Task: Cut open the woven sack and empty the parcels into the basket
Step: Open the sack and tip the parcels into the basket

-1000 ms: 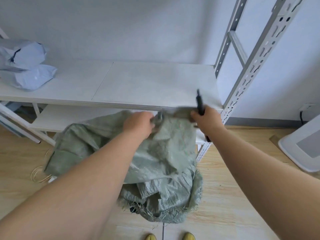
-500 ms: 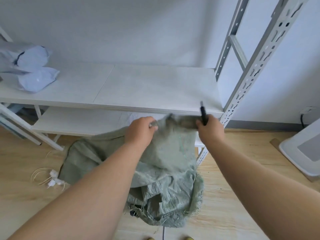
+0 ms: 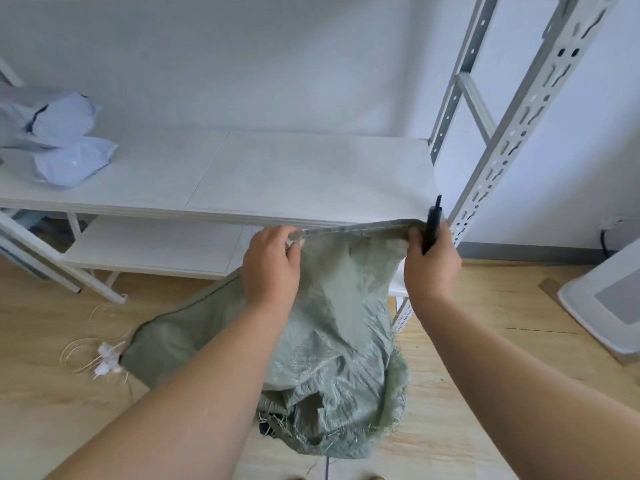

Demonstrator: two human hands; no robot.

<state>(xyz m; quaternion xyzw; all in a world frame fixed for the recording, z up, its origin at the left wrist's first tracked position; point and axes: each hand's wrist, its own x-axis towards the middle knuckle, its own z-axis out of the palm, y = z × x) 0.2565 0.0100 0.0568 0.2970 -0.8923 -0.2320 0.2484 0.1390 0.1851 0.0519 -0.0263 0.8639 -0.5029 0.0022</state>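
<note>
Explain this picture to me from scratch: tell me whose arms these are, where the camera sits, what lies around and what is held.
There is no machine here. One camera worn on a person's head looks forward and down, so the arms are the wearer's own. The left hand and right hand grip the top edge of a green woven sack that hangs to the wooden floor. The right hand also holds a thin black tool, likely a cutter. Pale blue parcels lie on the white shelf. No basket is visible.

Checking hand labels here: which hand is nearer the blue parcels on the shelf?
Left. The left hand grips the sack closer to the blue parcels; the right hand is farther right.
</note>
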